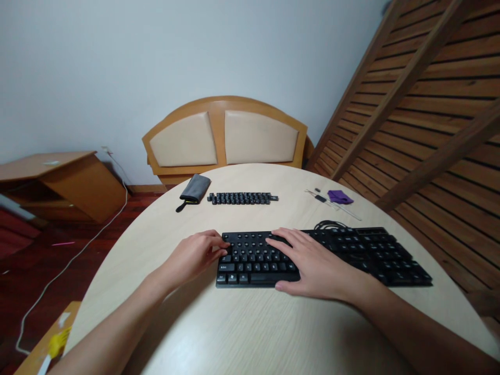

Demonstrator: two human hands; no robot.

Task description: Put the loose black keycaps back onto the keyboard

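Note:
A black keyboard point(269, 278) lies across the table in front of me. Toward its upper left, several keys lack caps and small stems show; the lower rows there have caps. At its left end my left hand point(199, 252) has thumb and fingertips closed around a dark keycap point(229, 250), partly hidden by the fingers. Resting on the middle of the keyboard, my right hand point(312, 263) spreads its fingers, with the thumb at the front edge. It covers some keys. Behind the keyboard, loose black keycaps point(240, 198) stand in tight rows.
A grey pouch point(196, 188) with a black strap lies left of the loose keycaps. Back right are a purple cloth point(339, 197) and thin tools point(344, 209). A coiled cable point(332, 224) sits behind the keyboard. The round table point(242, 333) meets a headboard point(219, 135).

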